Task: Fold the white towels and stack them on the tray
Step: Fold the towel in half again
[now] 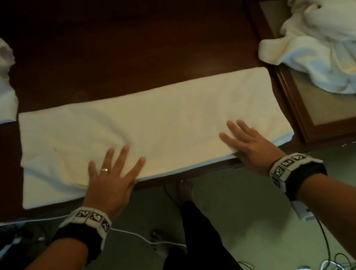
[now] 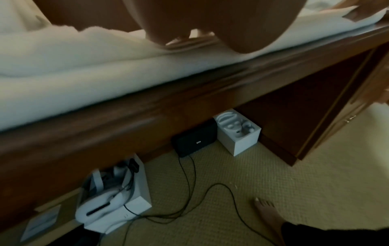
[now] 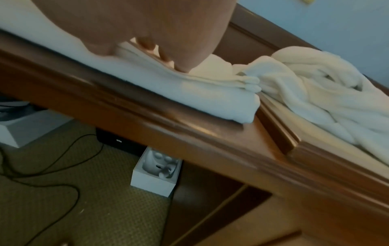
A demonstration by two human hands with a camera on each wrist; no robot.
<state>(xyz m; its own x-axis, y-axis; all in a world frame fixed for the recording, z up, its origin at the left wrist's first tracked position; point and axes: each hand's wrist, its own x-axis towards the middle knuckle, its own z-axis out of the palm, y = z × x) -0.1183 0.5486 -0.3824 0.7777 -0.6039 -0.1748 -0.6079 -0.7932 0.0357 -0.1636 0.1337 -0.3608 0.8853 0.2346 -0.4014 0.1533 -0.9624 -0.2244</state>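
Both grips are spread flat: the left hand (image 1: 108,177) and right hand (image 1: 250,144) press, fingers straight, on the folded white towel (image 1: 147,125) along the worktop (image 1: 134,48) edge. The tray (image 1: 294,101) beside it holds crumpled towels (image 1: 332,38).

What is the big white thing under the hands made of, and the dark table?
The folded towel looks like soft terry cotton: matt, fuzzy, thick at its layered edge. The table looks like dark polished wood, since it gives a faint shine and has a moulded brown edge; it could be veneer.
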